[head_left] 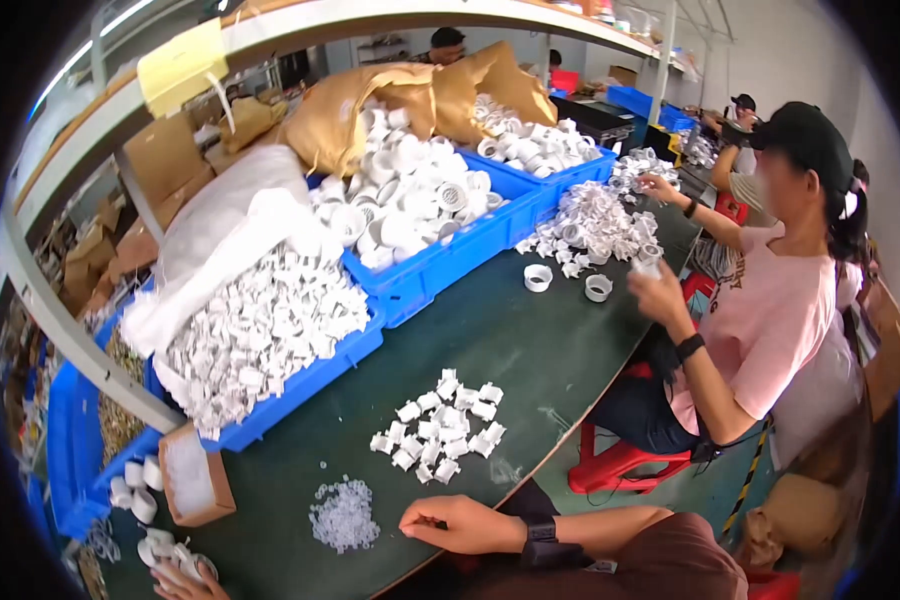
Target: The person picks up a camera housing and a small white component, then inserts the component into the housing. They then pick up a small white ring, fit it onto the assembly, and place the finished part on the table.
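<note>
White caps (142, 505) stand on the green table (420, 345) at 11 o'clock from the left hand (185, 582). White parts (160, 547) lie right by its fingertips, also toward 11 o'clock; its fingers look a little apart, but I cannot tell whether they hold a part. A box (222, 482) stands at its 12 o'clock. Rightward, a blue bin (345, 362) heaped with small white pieces lies at 11 o'clock from the rings (345, 515), a clear, loose pile on the table. A second bin (450, 268), full of cups (410, 165), stands farther up, at 12 o'clock from the right hand (460, 525). Nearer, at the same hour, lie the clips (440, 428), white and spread out. The rings are at this hand's 9 o'clock, near its fingertips, which curl close together; whether they pinch anything I cannot tell. At about 1 o'clock, 2 collars (538, 287) stand before a white heap (595, 225); a co-worker (770, 300) sits at 2 o'clock.
</note>
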The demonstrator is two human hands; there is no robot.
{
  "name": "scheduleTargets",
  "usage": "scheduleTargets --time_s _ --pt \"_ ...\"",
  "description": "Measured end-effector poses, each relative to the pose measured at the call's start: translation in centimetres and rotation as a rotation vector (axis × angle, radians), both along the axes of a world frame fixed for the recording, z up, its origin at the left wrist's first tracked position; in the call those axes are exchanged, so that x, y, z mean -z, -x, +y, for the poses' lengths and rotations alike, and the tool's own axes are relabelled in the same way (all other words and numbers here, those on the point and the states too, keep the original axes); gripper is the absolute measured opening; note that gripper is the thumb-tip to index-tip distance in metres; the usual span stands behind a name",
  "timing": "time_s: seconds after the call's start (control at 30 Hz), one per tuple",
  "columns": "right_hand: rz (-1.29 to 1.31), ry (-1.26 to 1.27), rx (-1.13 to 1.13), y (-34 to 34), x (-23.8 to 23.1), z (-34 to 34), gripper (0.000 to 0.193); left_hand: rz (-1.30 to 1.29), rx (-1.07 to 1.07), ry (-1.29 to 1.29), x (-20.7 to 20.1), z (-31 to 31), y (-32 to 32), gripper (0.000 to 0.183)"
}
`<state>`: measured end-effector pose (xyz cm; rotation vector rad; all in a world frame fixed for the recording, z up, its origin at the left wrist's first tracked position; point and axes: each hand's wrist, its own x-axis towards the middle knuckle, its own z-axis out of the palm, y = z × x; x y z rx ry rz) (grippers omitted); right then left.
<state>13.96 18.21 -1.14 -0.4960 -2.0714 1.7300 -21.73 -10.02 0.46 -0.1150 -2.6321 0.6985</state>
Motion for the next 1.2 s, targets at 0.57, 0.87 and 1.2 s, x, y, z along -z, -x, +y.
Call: scheduleTargets --time_s 0.57,0.87,1.2 --pt "0.134 -0.053 0.022 0.0 0.5 -0.4 0.015 0.569 0.379 -0.408 8.9 -10.9 11.4 0.087" --pt "-0.010 -0.058 0.096 -0.8 -0.8 0.5 0.008 -0.042 0.935 -0.798 -0.5 9.6 -3.3 0.075" --pt "0.014 -0.072 0.085 -0.5 0.4 -0.1 0.007 -0.264 0.940 -0.832 1.3 10.4 0.9 0.019"
